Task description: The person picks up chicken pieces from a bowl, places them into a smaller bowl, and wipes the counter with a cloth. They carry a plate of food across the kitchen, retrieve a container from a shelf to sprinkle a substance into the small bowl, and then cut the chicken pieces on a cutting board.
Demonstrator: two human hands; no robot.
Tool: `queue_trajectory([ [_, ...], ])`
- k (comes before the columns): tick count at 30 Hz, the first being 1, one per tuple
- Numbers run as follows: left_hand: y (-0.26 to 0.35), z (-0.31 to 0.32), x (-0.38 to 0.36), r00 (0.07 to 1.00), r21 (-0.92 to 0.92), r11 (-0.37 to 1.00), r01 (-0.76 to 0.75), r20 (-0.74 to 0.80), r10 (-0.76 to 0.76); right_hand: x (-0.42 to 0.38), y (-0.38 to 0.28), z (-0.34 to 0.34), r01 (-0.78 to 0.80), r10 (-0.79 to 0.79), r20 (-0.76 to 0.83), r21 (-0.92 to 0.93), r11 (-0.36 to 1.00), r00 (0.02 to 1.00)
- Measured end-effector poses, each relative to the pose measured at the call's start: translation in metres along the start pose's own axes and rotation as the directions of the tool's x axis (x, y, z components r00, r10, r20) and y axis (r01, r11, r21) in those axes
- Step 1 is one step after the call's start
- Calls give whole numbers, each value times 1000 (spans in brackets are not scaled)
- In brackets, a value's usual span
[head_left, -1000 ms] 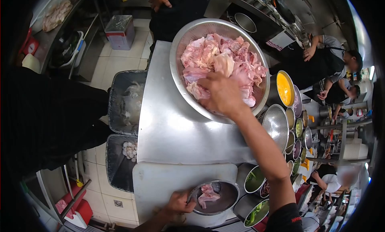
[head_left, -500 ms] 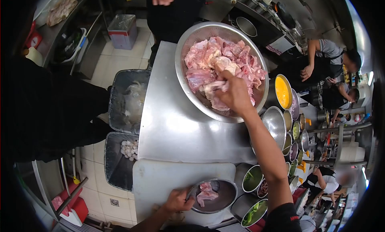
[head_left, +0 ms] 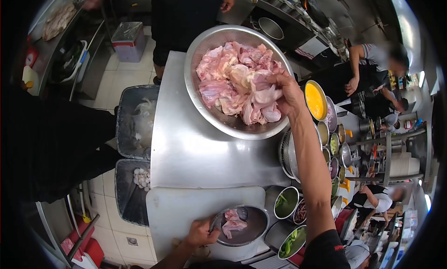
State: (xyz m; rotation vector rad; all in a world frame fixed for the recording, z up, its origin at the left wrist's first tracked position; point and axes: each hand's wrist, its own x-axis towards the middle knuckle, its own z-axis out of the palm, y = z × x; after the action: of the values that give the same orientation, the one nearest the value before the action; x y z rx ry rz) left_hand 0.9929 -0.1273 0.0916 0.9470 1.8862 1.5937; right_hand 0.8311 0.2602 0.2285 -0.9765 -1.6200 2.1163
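A wide metal bowl [head_left: 198, 97] full of raw meat pieces [head_left: 228, 78] stands on the steel table. At its right side my right hand [head_left: 289, 93] has its fingers closed on a pale meat piece [head_left: 266, 96], held over the other pieces. Near the bottom my left hand [head_left: 203, 232] grips the rim of a smaller metal bowl [head_left: 253, 232] on the white cutting board. One pink meat piece [head_left: 233, 224] lies in that smaller bowl, beside a round dark shape.
Metal pots with green vegetables [head_left: 292, 241] and an orange liquid [head_left: 315, 100] line the right. Left of the table [head_left: 186, 162] stand two dark bins [head_left: 128, 185]. People stand at the top, left and right.
My right hand has lifted a meat piece at the right of the large bowl. The whole view has shifted slightly left. My left hand keeps its hold on the small bowl.
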Motion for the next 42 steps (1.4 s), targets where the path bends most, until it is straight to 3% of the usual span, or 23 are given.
queue_trajectory([
  [6,-4,4,-1,1000,1,1000,-21,-16,21,22,-6,-13,120,-114,-74,92,988,991],
  [8,-5,4,-2,999,-11,999,-32,-11,32,35,-14,-29,127,-125,-35,58,990,992],
  [11,-5,5,-3,999,-6,1000,-30,-18,30,30,-45,-28,128,-148,97,186,974,984],
  [12,-4,5,-3,1000,11,1000,-15,-15,16,22,-57,-16,163,-174,37,202,966,984],
  [15,-5,6,-4,1000,32,999,-6,-9,6,19,-81,-23,153,-188,199,180,972,962],
  [18,-5,6,-5,1000,36,999,-2,-9,3,9,-87,-8,257,-281,120,178,950,952],
  [19,-4,5,-5,1000,33,999,7,-12,-7,13,-86,-12,271,-306,208,179,946,929],
  [22,-6,7,-8,999,5,999,36,-17,-36,6,-82,-4,277,-326,253,210,938,911],
  [23,-6,5,-9,999,9,999,35,-20,-34,5,-79,-1,279,-329,256,214,936,909],
  [25,-6,4,-10,996,12,997,71,49,-72,3,-75,2,275,-302,112,206,939,947],
  [30,-4,5,-7,999,22,999,47,17,-47,-2,-65,1,310,-343,113,240,920,932],
  [32,-5,6,-7,999,15,999,34,7,-34,-6,-48,9,457,-458,-15,114,882,889],
  [35,-9,6,-12,1000,46,999,10,1,-10,-20,3,19,655,-679,22,-284,700,734],
  [36,-8,5,-12,999,47,999,27,25,-28,-31,24,23,591,-642,42,-440,676,766],
  [37,-7,5,-12,998,47,998,42,48,-44,-28,53,15,553,-631,127,-632,543,765],
  [38,-8,5,-12,998,51,998,43,49,-46,-58,45,33,448,-519,163,-747,491,839],
  [40,-10,6,-13,999,53,998,24,19,-25,-62,65,22,647,-681,379,-740,184,627],
  [42,-12,8,-16,999,61,997,38,25,-40,-65,64,9,624,-708,310,-747,232,634],
])
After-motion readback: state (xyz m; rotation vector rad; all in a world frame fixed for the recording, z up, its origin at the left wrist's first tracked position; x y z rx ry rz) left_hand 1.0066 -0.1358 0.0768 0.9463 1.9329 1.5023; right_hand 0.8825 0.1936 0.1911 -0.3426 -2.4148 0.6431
